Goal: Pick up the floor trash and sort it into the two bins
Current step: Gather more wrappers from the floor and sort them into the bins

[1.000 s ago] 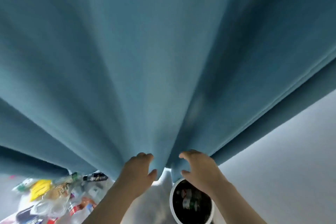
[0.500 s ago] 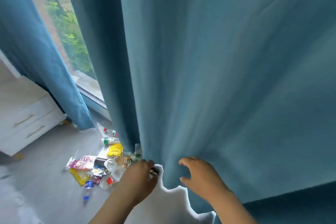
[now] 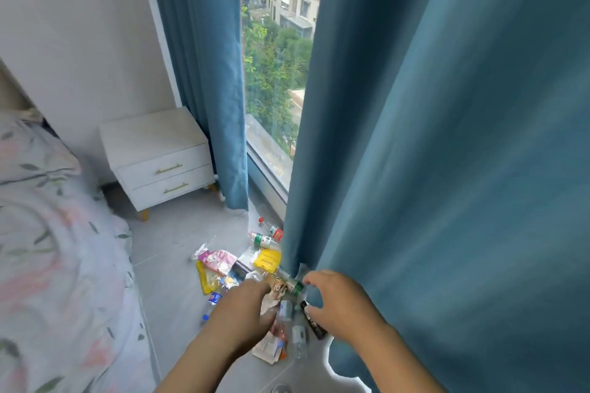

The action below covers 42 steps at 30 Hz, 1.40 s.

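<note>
well, left hand (image 3: 243, 313) and right hand (image 3: 340, 303), fingers loose and empty, hover over trash (image 3: 223, 265) beside curtain (image 3: 447, 169).

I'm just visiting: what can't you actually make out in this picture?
Head view:
- Right edge of the floor trash pile: hidden under the blue fabric curtain.
- Trash beneath the left hand: covered by it; blur hides its grip.
- Right hand: curled fingers, grip unclear.
- The two bins: none clearly in frame.
- Bottle labels: too small to read.

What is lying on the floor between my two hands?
Head view: between left hand and right hand lie a clear bottle, a green-capped bottle, a dark bottle and a wrapper.
</note>
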Motion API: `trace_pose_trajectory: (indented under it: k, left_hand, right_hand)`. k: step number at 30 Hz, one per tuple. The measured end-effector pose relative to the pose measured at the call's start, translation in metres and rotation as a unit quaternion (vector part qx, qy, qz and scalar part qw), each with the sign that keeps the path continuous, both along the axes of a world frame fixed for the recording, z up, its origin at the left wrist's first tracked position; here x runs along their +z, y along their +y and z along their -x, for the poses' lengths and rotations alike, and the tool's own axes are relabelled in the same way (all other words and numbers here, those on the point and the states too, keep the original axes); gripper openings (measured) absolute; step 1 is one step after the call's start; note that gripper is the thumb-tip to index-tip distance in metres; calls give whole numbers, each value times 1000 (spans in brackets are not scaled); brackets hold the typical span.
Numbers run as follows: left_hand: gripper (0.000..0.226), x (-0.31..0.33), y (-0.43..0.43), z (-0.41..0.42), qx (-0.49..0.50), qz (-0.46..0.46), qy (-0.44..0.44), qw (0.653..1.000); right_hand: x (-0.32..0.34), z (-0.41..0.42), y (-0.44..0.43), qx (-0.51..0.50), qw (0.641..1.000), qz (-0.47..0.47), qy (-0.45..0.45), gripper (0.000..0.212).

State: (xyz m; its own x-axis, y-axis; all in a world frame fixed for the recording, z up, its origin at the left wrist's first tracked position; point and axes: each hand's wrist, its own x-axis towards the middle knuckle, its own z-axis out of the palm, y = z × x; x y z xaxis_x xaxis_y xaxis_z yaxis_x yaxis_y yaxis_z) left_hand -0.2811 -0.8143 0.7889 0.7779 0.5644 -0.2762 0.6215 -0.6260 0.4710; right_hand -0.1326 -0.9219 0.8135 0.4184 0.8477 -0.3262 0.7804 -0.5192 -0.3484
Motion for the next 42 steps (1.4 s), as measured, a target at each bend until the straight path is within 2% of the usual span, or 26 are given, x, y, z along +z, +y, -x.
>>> trace_pose_trajectory:
  k: [3, 11, 15, 20, 25, 36, 42]
  left_hand:
    - [35, 0, 16, 0, 46, 0, 13, 999]
    - [34, 9, 53, -9, 149, 1, 28, 988]
    - [35, 7, 67, -1, 176, 12, 44, 983]
    - [34, 4, 100, 6, 198, 24, 54, 978]
    - [37, 1, 152, 20, 186, 25, 52, 981]
    - [40, 0, 289, 83, 112, 31, 75, 990]
    - [38, -5, 330, 77, 80, 35, 82, 993]
  right_hand:
    - [-2, -10, 27, 38, 999, 2, 1, 30]
    - [-9, -37, 92, 119, 992, 15, 29, 35]
    - [-11, -36, 117, 157, 986, 16, 54, 43]
    - [-13, -30, 156, 181, 982, 20, 51, 38]
    - [-22, -14, 207, 185, 982, 22, 37, 40]
    - [-39, 50, 308, 97, 993, 54, 50, 44]
    - [-38, 49, 341, 73, 995, 55, 44, 44]
